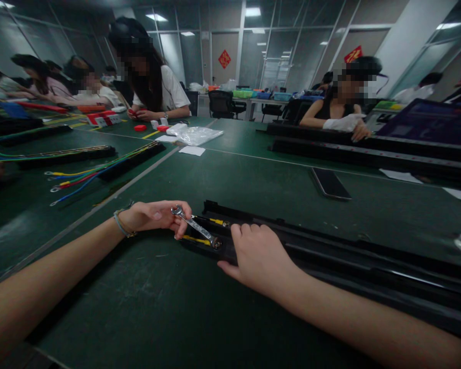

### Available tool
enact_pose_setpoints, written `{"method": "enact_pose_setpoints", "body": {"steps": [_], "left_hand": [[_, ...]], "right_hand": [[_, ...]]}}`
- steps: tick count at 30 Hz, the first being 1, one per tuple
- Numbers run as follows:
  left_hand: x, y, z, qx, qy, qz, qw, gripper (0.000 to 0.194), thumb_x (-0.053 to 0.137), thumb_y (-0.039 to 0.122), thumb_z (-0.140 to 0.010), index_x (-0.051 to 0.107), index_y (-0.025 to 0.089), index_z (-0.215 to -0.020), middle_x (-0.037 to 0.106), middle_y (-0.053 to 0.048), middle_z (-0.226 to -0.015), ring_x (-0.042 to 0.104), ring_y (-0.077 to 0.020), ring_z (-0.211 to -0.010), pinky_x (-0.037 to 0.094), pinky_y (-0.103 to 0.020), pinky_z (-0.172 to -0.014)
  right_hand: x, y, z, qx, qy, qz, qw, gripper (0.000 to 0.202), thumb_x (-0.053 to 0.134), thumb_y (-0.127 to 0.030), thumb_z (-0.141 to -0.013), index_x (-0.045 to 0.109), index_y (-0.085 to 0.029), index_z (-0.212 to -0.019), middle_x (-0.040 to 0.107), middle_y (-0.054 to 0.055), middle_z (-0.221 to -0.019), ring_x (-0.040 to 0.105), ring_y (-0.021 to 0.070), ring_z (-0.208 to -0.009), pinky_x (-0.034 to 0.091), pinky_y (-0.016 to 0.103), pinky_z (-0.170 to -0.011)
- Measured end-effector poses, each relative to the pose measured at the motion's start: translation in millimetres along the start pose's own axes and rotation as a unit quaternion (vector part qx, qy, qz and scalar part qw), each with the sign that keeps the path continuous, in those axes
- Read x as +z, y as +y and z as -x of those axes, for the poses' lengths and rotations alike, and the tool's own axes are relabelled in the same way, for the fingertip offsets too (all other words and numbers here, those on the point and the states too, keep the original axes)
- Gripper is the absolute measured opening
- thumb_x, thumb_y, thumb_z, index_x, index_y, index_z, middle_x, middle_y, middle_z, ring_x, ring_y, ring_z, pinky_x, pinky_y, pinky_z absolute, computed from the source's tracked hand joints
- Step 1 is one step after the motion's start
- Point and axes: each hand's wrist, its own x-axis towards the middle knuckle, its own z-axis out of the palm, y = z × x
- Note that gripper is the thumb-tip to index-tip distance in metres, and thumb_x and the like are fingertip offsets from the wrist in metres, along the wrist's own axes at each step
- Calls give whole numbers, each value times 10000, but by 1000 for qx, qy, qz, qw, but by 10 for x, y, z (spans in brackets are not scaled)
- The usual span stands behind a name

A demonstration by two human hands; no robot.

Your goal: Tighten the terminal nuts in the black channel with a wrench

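Note:
My left hand (162,217) is closed around the near end of a silver wrench (197,226). The wrench's other end sits over a small nut or bolt (216,243) in a long black rail (315,241). Yellow-sleeved wire terminals (217,221) show beside the wrench inside the rail's end. My right hand (258,252) wraps over the rail just right of the bolt, its thumb against the near side. The rail stretches off to the lower right, partly under my right forearm.
A phone (331,183) lies beyond the rail. More black rails (353,151) rest at the far right near a gloved co-worker. At the left, black rails with coloured wires (96,174) lie on the green table (138,287). A plastic bag (200,135) sits farther back.

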Motion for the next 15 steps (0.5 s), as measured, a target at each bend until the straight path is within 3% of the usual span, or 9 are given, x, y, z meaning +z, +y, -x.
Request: {"method": "enact_pose_setpoints", "body": {"steps": [15], "left_hand": [[4,3,-2,-7,10,-7,1000,470,535,317,-583,450,113,-997,554,-89,-790,504,-232,-720,398,-332,-677]], "right_hand": [[1,-4,3,-1,11,-2,1000,479,383,-559,-714,504,-133,-897,564,104,-773,524,229,-691,370,351,-597]]}}
